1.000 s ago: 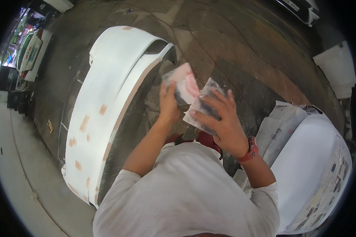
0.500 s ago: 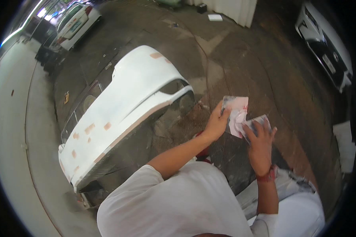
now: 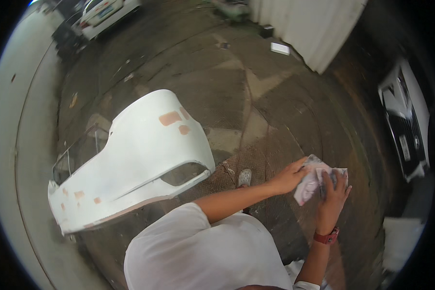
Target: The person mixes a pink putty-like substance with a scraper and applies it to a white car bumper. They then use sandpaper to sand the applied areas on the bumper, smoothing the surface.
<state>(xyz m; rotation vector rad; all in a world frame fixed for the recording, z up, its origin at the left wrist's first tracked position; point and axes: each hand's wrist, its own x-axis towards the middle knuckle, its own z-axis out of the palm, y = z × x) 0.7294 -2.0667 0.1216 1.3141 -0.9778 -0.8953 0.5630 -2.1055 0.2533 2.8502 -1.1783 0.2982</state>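
My left hand [image 3: 288, 179] grips the edge of a flat, smudged putty board [image 3: 314, 159], its thumb over the top face. Pale pink putty [image 3: 308, 186] is smeared across that board. A thin grey-smudged putty spreader [image 3: 343, 172] is under the fingers of my right hand [image 3: 332, 194], lying against or just over the board; its edge is partly hidden. To the left of my arms stands a white car bumper [image 3: 145, 154] with several pinkish-tan filler patches [image 3: 169, 118] on its surface.
A wire-like stand [image 3: 68, 159] shows behind the bumper. At the right are a dark-and-white bumper with a grille [image 3: 408, 121] and a pale panel [image 3: 402, 241]. Farther off are a white car [image 3: 104, 17], a corrugated sheet [image 3: 304, 29] and a small white box [image 3: 280, 49].
My view has swung, and the white bumper's end now shows nearer me. Both hands have come closer together, the spreader moving over the putty board.
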